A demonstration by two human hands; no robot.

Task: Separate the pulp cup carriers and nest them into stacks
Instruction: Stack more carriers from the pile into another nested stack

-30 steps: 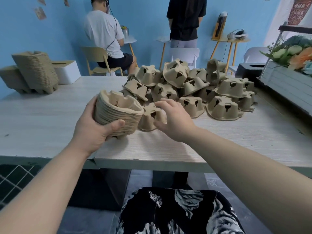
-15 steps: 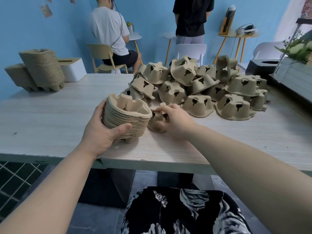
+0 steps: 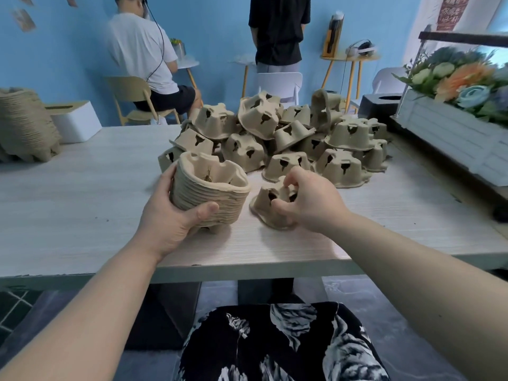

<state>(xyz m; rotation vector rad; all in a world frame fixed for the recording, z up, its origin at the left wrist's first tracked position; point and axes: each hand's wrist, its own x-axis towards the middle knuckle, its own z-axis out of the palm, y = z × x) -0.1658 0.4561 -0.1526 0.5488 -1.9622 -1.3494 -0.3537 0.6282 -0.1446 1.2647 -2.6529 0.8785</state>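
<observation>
My left hand (image 3: 176, 213) grips a nested stack of brown pulp cup carriers (image 3: 211, 193), held upright with its base on the pale wooden table (image 3: 82, 210). Just to its right my right hand (image 3: 310, 200) pinches a single upside-down carrier (image 3: 265, 204) that lies on the table, fingers curled into its holes. Behind both hands a loose pile of upside-down carriers (image 3: 288, 138) covers the middle of the table.
A tall finished stack of carriers (image 3: 24, 125) stands at the far left beside a white box (image 3: 75, 121). A white planter with flowers (image 3: 453, 127) lines the right edge. Two people and chairs are behind the table.
My right hand has pulled the single carrier out of the pile toward the near edge. The stack in my left hand has settled lower onto the table.
</observation>
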